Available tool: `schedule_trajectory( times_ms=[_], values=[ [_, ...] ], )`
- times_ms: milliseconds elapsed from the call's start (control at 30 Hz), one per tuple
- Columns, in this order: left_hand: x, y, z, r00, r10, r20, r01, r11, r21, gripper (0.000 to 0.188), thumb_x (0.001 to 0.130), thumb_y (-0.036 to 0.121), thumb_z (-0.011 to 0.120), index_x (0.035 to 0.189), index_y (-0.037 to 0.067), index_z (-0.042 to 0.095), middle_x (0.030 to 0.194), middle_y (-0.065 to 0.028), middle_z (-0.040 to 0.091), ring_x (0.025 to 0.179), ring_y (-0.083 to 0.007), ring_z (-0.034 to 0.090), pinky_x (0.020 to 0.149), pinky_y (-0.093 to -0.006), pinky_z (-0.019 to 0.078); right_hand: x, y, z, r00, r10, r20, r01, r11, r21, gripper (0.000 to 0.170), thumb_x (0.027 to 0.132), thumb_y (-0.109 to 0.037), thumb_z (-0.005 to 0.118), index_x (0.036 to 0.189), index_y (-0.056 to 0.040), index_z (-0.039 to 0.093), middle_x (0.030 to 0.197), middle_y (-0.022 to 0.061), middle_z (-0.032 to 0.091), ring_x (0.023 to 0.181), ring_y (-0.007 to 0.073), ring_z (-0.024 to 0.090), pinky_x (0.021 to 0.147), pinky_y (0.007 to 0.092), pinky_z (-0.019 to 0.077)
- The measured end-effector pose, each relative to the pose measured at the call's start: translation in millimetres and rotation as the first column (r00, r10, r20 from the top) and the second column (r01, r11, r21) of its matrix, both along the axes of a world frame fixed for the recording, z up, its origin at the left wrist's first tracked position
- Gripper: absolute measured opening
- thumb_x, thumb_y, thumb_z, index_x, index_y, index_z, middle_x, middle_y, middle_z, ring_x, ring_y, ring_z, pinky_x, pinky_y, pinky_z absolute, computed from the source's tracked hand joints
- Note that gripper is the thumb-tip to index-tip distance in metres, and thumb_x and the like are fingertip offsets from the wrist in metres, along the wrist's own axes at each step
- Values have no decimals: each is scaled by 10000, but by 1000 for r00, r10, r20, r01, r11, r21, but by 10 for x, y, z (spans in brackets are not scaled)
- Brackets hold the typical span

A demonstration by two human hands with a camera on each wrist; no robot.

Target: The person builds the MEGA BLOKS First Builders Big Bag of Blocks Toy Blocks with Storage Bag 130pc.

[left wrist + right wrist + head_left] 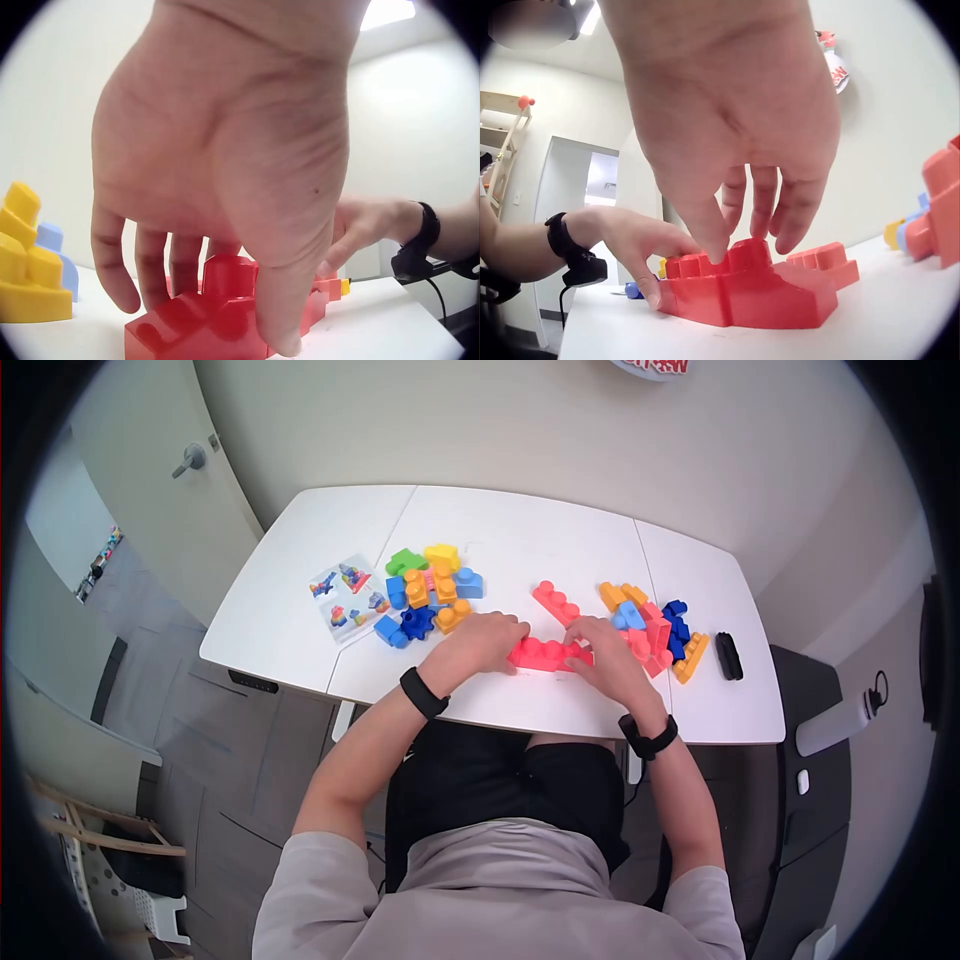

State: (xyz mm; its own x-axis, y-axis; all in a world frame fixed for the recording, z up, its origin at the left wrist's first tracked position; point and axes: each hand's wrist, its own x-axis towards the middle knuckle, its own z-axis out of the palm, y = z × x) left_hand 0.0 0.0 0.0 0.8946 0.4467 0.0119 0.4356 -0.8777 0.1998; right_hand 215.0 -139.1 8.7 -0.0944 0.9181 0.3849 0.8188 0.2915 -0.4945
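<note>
A row of red toy building blocks (pixel 543 654) lies on the white table (pixel 430 685) near its front edge, studs upward. My left hand (pixel 487 641) grips the row's left end. In the left wrist view the thumb (pixel 279 315) is on the near side of the red blocks (pixel 199 330), the fingers on the far side. At the right end my right hand (pixel 608 660) pinches the row from above, thumb in front and fingers behind the studs in the right wrist view. A seam shows between two red blocks (pixel 772 304) there. Just behind stands another red block (pixel 556 603).
Left of the hands are several yellow, green and blue blocks (pixel 408 563) beside a picture sheet (pixel 347 600). To the right sit more blocks (pixel 655 628) in red, blue and orange, then a black case (pixel 730 657). A white bottle (pixel 835 722) lies beyond the table's right edge.
</note>
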Motion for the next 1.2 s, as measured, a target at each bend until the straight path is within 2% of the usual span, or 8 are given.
schedule_trajectory(
  times_ms=[100,200,400,533,600,833,900,1200],
  values=[
    [5,2,19,1000,11,10,-11,1000,-14,454,787,263,870,1163,98,676,1048,-93,720,1045,-312,703,855,-455,565,102,45,56,993,-84,-77,80,995,-57,241,884,-126,788,1083,-49,676,1123,122,694,1049,312,661,888,404,547],
    [-15,-2,65,1000,20,-16,-20,1000,-21,451,793,274,860,1162,92,676,1056,-101,720,1049,-320,703,859,-458,565,260,218,104,980,-198,17,198,973,-122,270,906,-192,774,1107,-33,689,1107,153,718,1019,336,681,873,413,547],
    [-33,24,67,998,39,-50,-39,999,-13,454,787,280,859,1148,77,672,1079,-113,716,1075,-332,696,875,-465,565,403,580,55,933,-225,282,272,952,-141,326,857,-157,782,1123,2,685,1069,216,743,1002,375,718,864,448,570],
    [-65,51,49,997,36,-65,-38,999,-19,457,789,287,861,1145,72,671,1088,-124,715,1080,-340,693,885,-468,565,405,802,-101,906,-252,341,330,924,-193,386,831,-138,786,1174,-12,663,1045,214,748,1005,378,722,859,452,580],
    [-71,73,46,997,31,-74,-32,999,-21,454,795,292,860,1138,65,668,1089,-134,713,1079,-349,691,894,-470,564,399,880,-152,891,-278,359,385,882,-273,504,766,-78,843,1218,-12,630,1072,181,754,1009,348,735,848,430,588],
    [-102,70,78,997,44,-60,-44,999,-7,452,789,292,867,1113,46,671,1085,-138,715,1070,-353,694,893,-472,566,418,939,-222,930,-201,309,292,912,-288,547,732,21,837,1228,-36,614,1042,148,761,942,311,743,795,405,594],
    [-99,67,79,997,54,-59,-54,999,1,453,781,289,873,1105,40,676,1076,-138,720,1058,-354,704,886,-469,575,321,850,-83,959,-133,250,217,912,-348,499,775,27,794,1237,-49,623,1099,158,765,1042,357,724,843,448,584],
    [-83,20,116,996,45,-82,-46,999,-14,486,777,271,873,1144,24,672,1101,-144,725,1067,-357,709,886,-471,585,294,768,-98,975,-63,215,133,935,-328,447,771,32,803,1187,-31,651,1114,154,766,1054,354,722,871,429,585]
  ],
)
